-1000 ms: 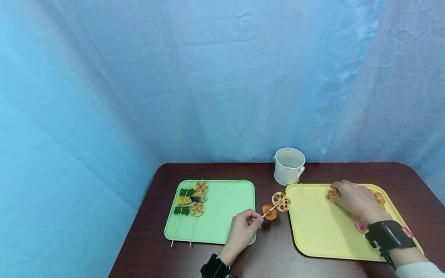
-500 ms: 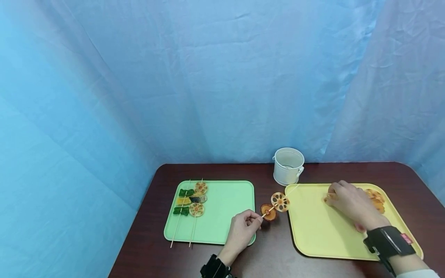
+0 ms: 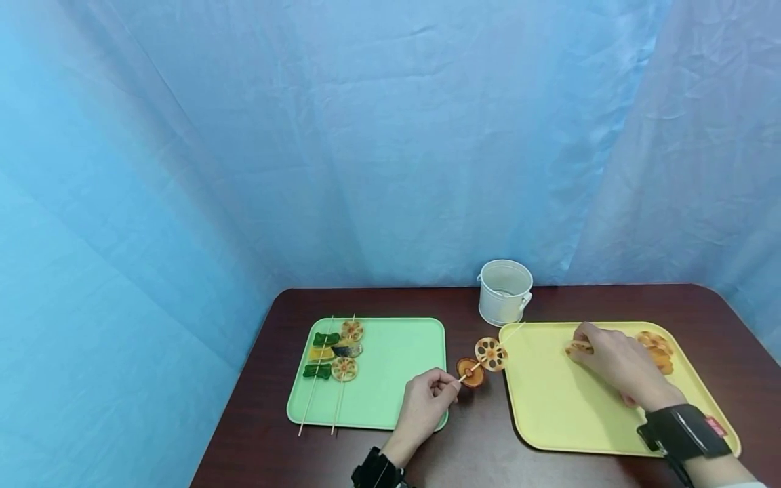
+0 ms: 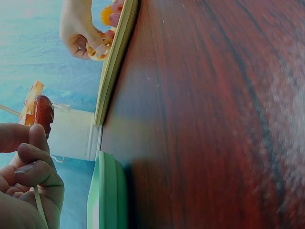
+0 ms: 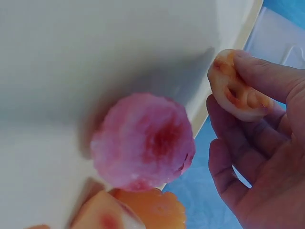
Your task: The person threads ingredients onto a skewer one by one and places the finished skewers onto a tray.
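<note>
My left hand [image 3: 425, 407] pinches the lower end of a bamboo skewer [image 3: 514, 333] held slantwise between the two trays. Threaded on it are a brown mushroom cap [image 3: 470, 373] close to the fingertips and, beyond that, a lotus root slice [image 3: 491, 354]. Over the yellow tray [image 3: 549, 413], my right hand [image 3: 622, 364] grips a second lotus root slice [image 5: 233, 90] by its edge between thumb and fingers. In the right wrist view a pink round food piece [image 5: 143, 143] lies on the tray near this hand, with an orange piece [image 5: 155, 206] beside it.
Two loaded skewers [image 3: 308, 400] with green, yellow and lotus pieces lie on the green tray [image 3: 396, 346] at left. A white bucket [image 3: 503, 298] stands behind, between the trays. Golden-brown slices [image 3: 657, 349] sit at the yellow tray's right side.
My right hand has drawn slightly left, with the lotus root slice now turned edge-on in its fingers. The left hand and its skewer stay in place.
</note>
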Tool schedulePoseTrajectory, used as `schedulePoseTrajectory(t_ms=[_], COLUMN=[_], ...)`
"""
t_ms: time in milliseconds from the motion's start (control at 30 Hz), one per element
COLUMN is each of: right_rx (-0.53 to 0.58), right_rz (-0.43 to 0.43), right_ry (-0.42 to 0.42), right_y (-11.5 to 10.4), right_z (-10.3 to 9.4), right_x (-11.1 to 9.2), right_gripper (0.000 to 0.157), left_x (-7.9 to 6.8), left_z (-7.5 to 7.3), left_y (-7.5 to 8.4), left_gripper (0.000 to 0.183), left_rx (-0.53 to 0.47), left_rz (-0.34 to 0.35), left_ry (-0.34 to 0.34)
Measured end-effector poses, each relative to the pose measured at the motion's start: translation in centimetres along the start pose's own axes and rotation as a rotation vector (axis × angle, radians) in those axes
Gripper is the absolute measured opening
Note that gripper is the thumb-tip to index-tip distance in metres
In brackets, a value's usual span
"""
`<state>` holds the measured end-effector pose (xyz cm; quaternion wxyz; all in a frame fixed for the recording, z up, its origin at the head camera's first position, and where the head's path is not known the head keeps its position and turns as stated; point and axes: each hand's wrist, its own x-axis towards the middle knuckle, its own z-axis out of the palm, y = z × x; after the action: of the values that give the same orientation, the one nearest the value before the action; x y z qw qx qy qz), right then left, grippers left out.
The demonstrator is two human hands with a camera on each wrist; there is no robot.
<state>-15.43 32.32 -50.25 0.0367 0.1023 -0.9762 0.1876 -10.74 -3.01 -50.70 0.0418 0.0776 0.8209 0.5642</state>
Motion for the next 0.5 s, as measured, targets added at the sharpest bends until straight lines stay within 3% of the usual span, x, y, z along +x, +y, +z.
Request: schedulePoseTrajectory(t_ms=[133, 333, 500], right_rx=[0.006, -0.003, 0.08], right_rz=[0.01, -0.015, 0.006], right_ry=[0.015, 0.126, 0.165], right_y=[-0.3, -0.7, -1.5], right_z=[0.0, -0.2, 0.1], right_x=[0.0, -0.1, 0.0], right_gripper=[0.026, 0.022, 0.028], left_x=[-0.1, 0.0, 0.1], left_z=[-0.1, -0.1, 0.0], left_y=[0.1, -0.1, -0.2], left_gripper=[0.018, 0.017, 0.017], left_rx=[-0.009, -0.002, 0.009], left_rz=[0.006, 0.006, -0.009], left_ry=[0.004, -0.005, -0.014])
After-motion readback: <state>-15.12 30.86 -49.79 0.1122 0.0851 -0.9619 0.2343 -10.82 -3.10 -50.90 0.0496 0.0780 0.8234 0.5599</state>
